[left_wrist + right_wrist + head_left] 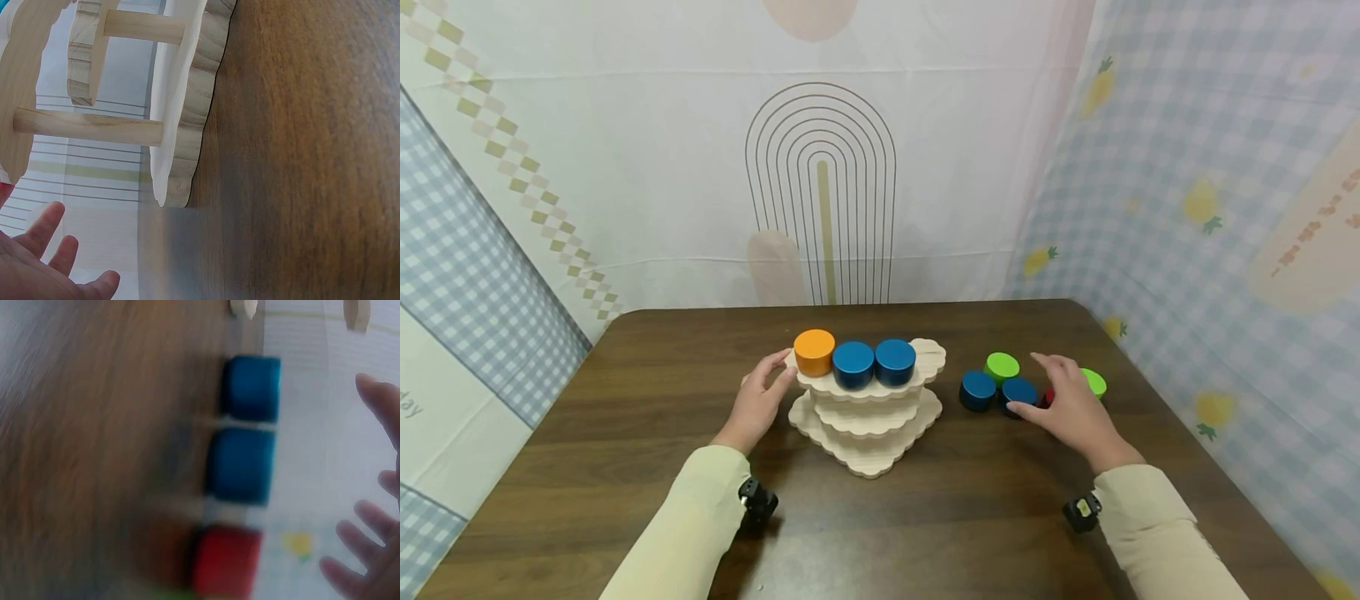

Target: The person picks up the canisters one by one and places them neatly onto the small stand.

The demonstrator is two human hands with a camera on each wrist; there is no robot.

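A tiered wooden stand [868, 454] with scalloped edges stands mid-table. On its top tier sit an orange cylinder [814, 354] and two blue cylinders [853, 367]. My left hand [756, 404] is at the left end of that tier, fingertips right at its edge and fingers spread in the left wrist view. To the right, my right hand [1078, 412] is over a group of loose cylinders, thumb and fingers apart with nothing between them. That group has two blue cylinders [240, 465], a red cylinder [226, 562] partly hidden by the hand, and two green cylinders [1002, 367].
The dark wooden table [925, 533] runs back to a printed cloth [955, 183] hanging behind it. Checked cloth [1157, 250] hangs along the right side. Round posts [87, 126] join the stand's tiers.
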